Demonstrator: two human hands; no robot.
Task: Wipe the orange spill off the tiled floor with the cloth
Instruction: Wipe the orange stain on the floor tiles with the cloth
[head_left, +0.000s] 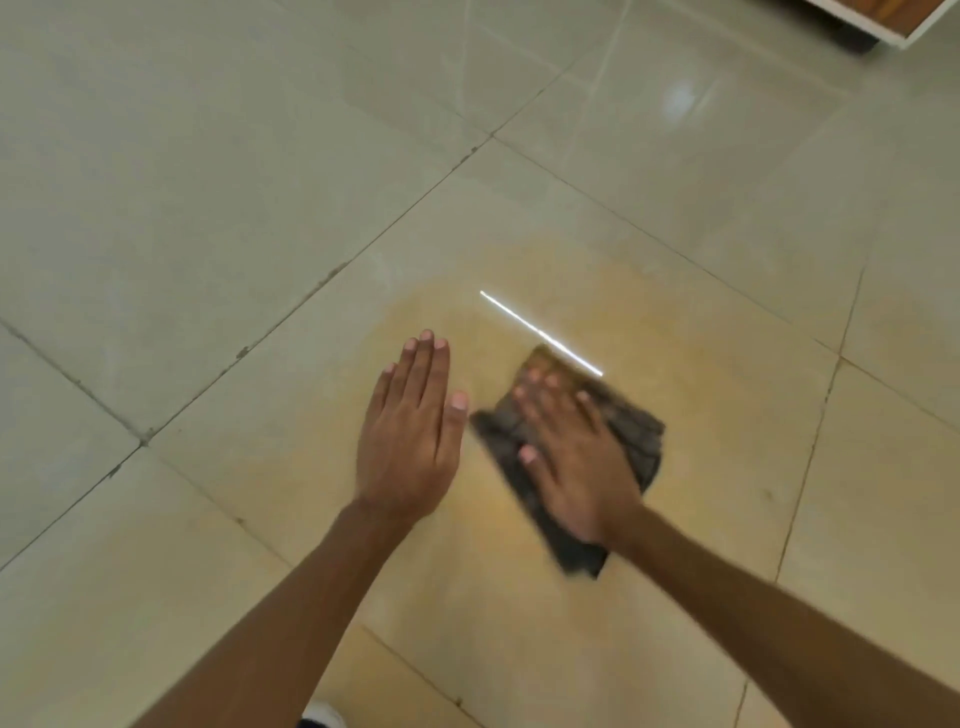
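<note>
A dark grey cloth (636, 431) lies flat on the pale tiled floor (208, 182), inside a wide orange film of spill (691, 353) that covers most of one tile. My right hand (576, 457) presses flat on the cloth, palm down, fingers spread; it looks blurred. My left hand (410, 431) is just left of the cloth, flat, fingers straight and together, holding nothing; I cannot tell whether it touches the floor. The cloth's middle is hidden under my right hand.
A piece of furniture with a white edge and wood-toned panel (883, 15) stands at the far right corner. Dark grout lines (322, 286) cross the floor. A bright light reflection (540, 332) streaks the wet tile beside the cloth. A shoe tip (322, 714) shows at the bottom edge.
</note>
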